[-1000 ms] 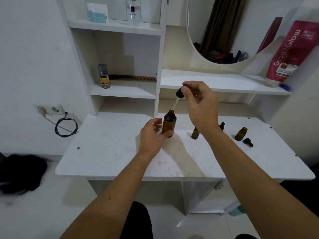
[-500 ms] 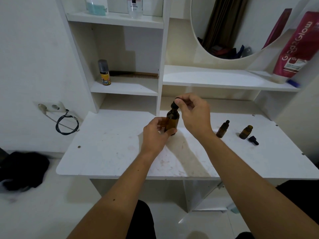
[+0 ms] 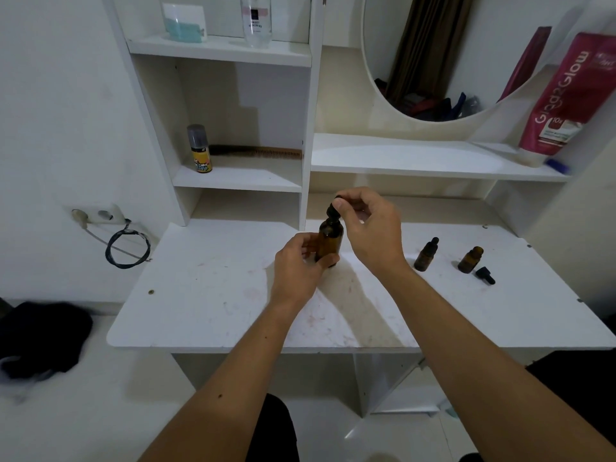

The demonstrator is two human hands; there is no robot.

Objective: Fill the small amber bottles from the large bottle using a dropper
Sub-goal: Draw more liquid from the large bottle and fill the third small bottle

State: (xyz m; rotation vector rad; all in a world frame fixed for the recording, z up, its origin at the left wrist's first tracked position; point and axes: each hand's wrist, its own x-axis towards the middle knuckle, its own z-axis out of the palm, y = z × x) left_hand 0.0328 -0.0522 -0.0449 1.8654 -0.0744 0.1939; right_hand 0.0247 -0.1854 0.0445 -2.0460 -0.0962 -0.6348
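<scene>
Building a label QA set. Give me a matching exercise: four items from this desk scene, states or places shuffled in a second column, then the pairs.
Things
1. large amber bottle
2. capped small bottle
3. open small bottle
4. loose dropper cap

States
A. lies on its side on the table
B. stands with no cap
C. gripped by the left hand
D. stands with its dropper cap on

Pairs: 1-C, 2-D, 3-B, 4-A

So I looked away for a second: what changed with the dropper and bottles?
The right hand lowered the dropper from above the large bottle down into its neck, keeping its pinch on the bulb. The left hand stayed gripping the bottle; the small bottles on the table stayed put.
</scene>
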